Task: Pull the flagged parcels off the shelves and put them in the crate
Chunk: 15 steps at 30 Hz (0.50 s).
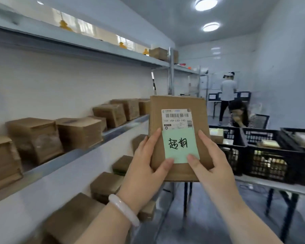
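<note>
I hold a flat brown cardboard parcel [199, 111] upright in front of me, clear of the shelves. It carries a white shipping label [176, 119] and a green sticky note [180, 146] with handwritten characters. My left hand [144, 166] grips its lower left edge, thumb on the note's corner. My right hand [212, 162] grips the lower right edge, thumb on the note as well. Black plastic crates [269, 145] stand on a table to the right, with parcels inside.
Grey shelves [63, 155] run along the left wall, lined with brown boxes [33, 138]. One person sits behind the crates [241, 115]; another stands at the far wall [228, 90]. The crate table's legs [289, 213] stand to the right of the aisle floor.
</note>
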Each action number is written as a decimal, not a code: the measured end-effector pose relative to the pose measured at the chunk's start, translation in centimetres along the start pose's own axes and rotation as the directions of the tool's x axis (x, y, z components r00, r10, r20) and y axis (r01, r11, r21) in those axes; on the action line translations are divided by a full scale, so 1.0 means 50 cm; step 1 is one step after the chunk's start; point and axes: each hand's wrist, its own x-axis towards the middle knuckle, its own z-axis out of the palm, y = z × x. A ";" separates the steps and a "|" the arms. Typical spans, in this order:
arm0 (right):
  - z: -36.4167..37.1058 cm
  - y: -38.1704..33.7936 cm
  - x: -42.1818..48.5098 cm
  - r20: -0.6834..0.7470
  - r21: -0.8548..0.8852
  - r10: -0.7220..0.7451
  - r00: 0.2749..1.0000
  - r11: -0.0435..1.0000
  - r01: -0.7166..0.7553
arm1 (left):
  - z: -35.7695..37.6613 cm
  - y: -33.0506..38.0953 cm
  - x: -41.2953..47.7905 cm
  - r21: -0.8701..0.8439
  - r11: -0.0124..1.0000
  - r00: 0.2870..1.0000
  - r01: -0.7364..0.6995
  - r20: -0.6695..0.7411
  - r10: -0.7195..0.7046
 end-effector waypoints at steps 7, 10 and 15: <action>-0.237 0.116 0.057 -0.207 -0.211 0.028 0.978 0.975 -0.072 | 0.280 0.041 0.116 -0.187 0.982 0.973 -0.031 0.220 0.072; -0.329 0.154 0.064 -0.303 -0.246 0.054 0.951 0.960 -0.133 | 0.395 0.064 0.159 -0.249 0.967 0.951 -0.052 0.284 0.124; -0.486 0.190 0.049 -0.489 -0.375 0.031 0.872 0.895 -0.242 | 0.594 0.116 0.186 -0.402 0.914 0.891 -0.058 0.392 0.229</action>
